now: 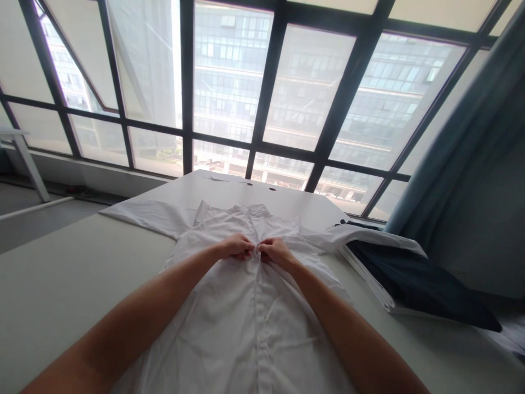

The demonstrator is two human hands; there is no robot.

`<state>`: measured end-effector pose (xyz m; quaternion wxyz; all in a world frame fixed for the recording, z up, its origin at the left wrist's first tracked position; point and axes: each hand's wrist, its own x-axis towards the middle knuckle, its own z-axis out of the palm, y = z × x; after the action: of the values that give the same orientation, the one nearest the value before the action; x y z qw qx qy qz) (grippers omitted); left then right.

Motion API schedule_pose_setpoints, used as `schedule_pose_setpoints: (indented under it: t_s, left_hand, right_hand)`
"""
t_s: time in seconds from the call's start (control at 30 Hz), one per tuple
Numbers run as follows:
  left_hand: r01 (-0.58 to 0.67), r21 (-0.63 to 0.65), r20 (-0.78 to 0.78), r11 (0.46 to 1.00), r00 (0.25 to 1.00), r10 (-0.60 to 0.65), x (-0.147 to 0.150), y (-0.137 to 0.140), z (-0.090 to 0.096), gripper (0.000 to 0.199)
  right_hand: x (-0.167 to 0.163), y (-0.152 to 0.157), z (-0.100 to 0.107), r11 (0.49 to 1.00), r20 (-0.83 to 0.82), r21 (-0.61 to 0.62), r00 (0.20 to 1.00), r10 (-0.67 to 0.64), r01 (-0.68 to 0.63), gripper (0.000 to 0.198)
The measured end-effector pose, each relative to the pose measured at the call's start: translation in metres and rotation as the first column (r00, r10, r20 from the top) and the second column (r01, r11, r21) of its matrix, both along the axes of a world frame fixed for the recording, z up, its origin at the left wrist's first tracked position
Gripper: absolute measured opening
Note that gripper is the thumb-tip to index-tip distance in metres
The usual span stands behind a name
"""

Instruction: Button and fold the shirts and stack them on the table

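A white button-up shirt (221, 312) lies face up on a pale table, its collar at the far end and its sleeves spread to both sides. At the front placket, in the upper chest area, my left hand (239, 247) pinches the fabric edge from the left. Close beside it, my right hand (274, 250) pinches the placket from the right. The fingertips of both hands nearly meet. Any button between them is too small to make out. Below the hands the placket runs straight down toward me.
To the right lies a stack of folded clothes, white with a dark navy garment (414, 279) on top; the shirt's right-hand sleeve reaches onto it. The table (53, 279) extends left. Windows stand behind, a blue-grey curtain (447, 137) at right, another table's leg (30, 167) at far left.
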<state>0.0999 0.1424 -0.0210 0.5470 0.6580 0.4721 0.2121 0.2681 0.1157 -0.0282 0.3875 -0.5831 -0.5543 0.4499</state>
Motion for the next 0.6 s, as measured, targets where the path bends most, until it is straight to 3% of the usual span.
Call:
schedule_pose_setpoints:
  t_s: [0.1, 0.37, 0.6]
  left_hand:
    - [-0.006, -0.018, 0.031, 1.000, 0.999, 0.007, -0.001, 0.000, 0.000, 0.024]
    - [-0.037, -0.022, 0.030, 0.999, 0.999, 0.038, 0.001, 0.005, -0.006, 0.027]
    - [-0.164, -0.133, -0.068, 0.977, 0.985, 0.157, 0.008, -0.001, 0.005, 0.026]
  right_hand:
    - [-0.002, -0.001, 0.000, 1.000, -0.077, -0.011, 0.997, -0.001, 0.000, 0.007]
    - [-0.011, -0.005, -0.003, 0.993, -0.039, 0.058, 0.994, -0.104, 0.106, 0.005]
    - [-0.003, -0.004, 0.002, 0.994, -0.233, -0.106, 0.972, -0.018, -0.007, 0.015]
